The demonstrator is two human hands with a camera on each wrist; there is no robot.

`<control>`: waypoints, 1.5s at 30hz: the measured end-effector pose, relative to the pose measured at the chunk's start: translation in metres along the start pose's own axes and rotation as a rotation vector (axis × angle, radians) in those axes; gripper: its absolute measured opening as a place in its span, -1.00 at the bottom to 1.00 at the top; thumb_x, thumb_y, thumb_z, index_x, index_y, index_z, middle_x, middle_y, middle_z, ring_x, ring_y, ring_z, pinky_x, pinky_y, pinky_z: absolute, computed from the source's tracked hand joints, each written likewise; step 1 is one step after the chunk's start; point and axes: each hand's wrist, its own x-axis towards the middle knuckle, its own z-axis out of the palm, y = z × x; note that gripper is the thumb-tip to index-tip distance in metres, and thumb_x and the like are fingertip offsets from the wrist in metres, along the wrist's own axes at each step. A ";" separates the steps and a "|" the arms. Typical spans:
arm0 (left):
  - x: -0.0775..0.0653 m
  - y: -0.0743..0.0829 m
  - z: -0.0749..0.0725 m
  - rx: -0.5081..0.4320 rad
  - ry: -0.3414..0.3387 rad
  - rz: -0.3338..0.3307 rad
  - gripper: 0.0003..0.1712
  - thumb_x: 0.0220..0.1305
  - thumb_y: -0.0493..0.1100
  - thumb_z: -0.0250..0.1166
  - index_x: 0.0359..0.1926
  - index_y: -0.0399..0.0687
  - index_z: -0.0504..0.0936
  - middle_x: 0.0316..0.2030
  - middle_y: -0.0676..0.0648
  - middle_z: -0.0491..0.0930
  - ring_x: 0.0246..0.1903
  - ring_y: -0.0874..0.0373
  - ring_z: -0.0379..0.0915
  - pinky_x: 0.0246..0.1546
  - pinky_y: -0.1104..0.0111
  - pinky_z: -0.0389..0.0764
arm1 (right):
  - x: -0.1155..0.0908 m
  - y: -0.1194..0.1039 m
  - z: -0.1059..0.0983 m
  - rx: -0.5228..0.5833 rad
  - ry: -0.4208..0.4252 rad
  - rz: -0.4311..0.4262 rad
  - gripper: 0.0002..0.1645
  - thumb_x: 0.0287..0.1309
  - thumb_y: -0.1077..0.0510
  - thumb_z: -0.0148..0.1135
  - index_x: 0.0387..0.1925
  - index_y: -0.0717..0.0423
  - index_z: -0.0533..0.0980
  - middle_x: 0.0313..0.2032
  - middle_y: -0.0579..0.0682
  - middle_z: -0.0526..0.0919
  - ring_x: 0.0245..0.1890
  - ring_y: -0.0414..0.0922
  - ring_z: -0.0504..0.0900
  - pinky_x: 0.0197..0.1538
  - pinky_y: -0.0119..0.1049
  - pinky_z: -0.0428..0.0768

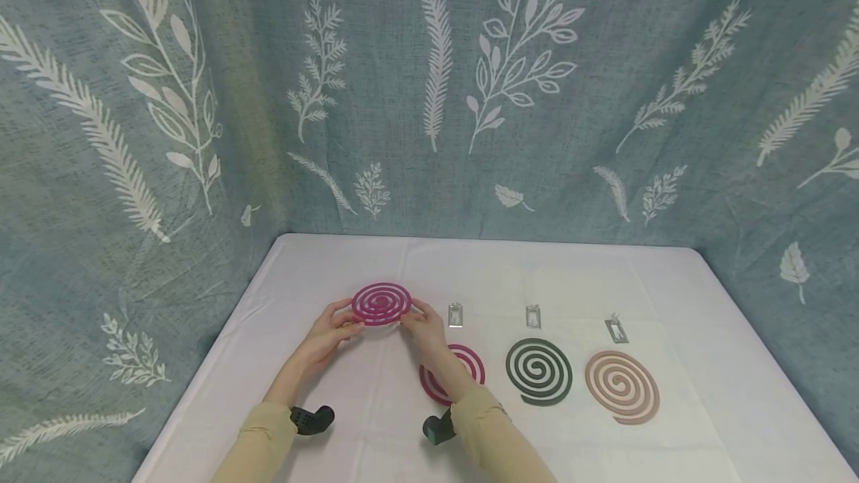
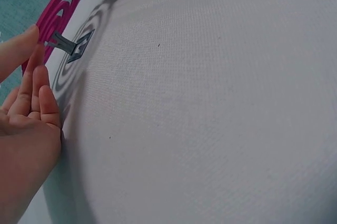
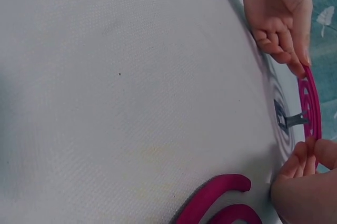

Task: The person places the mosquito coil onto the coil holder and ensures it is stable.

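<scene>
A person's left hand [image 1: 327, 335] and right hand [image 1: 426, 328] are pinching a pink coil [image 1: 382, 303] at opposite edges above a small metal stand [image 2: 66, 45], presumably balancing its weight evenly over that narrow support.

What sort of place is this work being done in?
Probably a staged indoor work area: a white-covered table against leaf-patterned blue-green fabric hung like curtains, with spiral coils and small metal stands set out in rows.
</scene>
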 end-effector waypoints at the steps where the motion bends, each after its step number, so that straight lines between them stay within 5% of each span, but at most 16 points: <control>1: 0.000 0.000 0.000 -0.002 -0.003 0.000 -0.23 0.28 -0.38 0.13 0.38 -0.35 -0.10 -0.35 0.29 0.52 -0.32 0.47 0.41 -0.21 0.53 0.39 | 0.000 0.000 0.000 0.000 0.000 0.000 -0.41 0.19 0.32 0.13 0.27 0.27 0.30 -0.19 0.18 0.66 -0.17 -0.10 0.61 0.07 -0.21 0.53; 22: 0.003 0.004 -0.003 0.097 -0.018 -0.045 -0.23 0.29 -0.32 0.15 0.41 -0.36 -0.03 -0.16 0.01 0.47 -0.27 0.42 0.39 -0.15 0.57 0.43 | -0.006 0.000 0.001 0.017 0.037 0.006 -0.39 0.14 0.29 0.20 0.25 0.29 0.31 -0.27 0.13 0.67 -0.14 0.05 0.64 0.10 -0.15 0.55; 29: 0.003 0.003 -0.003 0.097 -0.026 -0.049 -0.22 0.29 -0.32 0.15 0.41 -0.36 -0.04 -0.21 0.07 0.46 -0.28 0.41 0.38 -0.16 0.57 0.43 | -0.003 0.004 0.001 0.019 0.038 -0.001 -0.39 0.13 0.27 0.20 0.24 0.25 0.33 -0.39 -0.07 0.64 -0.30 -0.20 0.62 0.02 -0.27 0.57; 45: 0.002 0.004 -0.001 0.070 -0.026 -0.041 -0.22 0.25 -0.36 0.15 0.40 -0.38 -0.03 -0.27 0.11 0.45 -0.30 0.42 0.38 -0.17 0.59 0.45 | -0.005 0.002 0.002 0.024 0.077 -0.040 -0.40 0.08 0.32 0.23 0.19 0.32 0.36 -0.47 -0.09 0.63 -0.45 -0.32 0.52 -0.18 -0.41 0.57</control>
